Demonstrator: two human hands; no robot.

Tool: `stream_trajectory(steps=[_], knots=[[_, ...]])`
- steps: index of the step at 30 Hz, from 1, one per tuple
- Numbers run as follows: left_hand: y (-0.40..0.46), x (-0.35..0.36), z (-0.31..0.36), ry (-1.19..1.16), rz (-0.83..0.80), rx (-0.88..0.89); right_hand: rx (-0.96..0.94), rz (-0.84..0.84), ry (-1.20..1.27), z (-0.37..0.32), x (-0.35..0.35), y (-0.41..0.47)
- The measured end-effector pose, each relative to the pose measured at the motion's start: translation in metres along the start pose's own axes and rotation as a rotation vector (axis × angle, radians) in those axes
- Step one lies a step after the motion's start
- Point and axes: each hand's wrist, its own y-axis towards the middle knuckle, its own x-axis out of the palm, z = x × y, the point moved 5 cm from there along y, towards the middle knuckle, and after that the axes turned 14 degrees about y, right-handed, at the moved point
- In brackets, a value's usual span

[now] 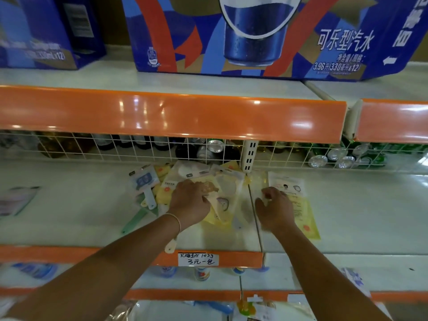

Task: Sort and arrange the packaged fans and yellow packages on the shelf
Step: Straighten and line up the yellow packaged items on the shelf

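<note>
White glossy shelf: left hand pinches crinkly fan packet, right hand pinches flat yellow package.

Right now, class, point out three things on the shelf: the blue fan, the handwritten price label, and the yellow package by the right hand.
Blue fan [144, 181], head view: on its blue face.
Price label [198, 259], head view: middle of the white paper.
Yellow package [305, 212], head view: its yellow lower half.
</note>
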Motion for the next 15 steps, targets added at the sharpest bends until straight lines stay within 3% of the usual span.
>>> stream_trajectory(steps=[8, 15], knots=[[-0.008, -0.005, -0.038, -0.128, -0.029, -0.018, 0.009, -0.369, 0.045, -0.055, 0.077, -0.014], [-0.017, -0.003, -0.061, -0.084, -0.016, -0.040, 0.049, -0.352, 0.069, -0.073, 0.082, -0.014]])
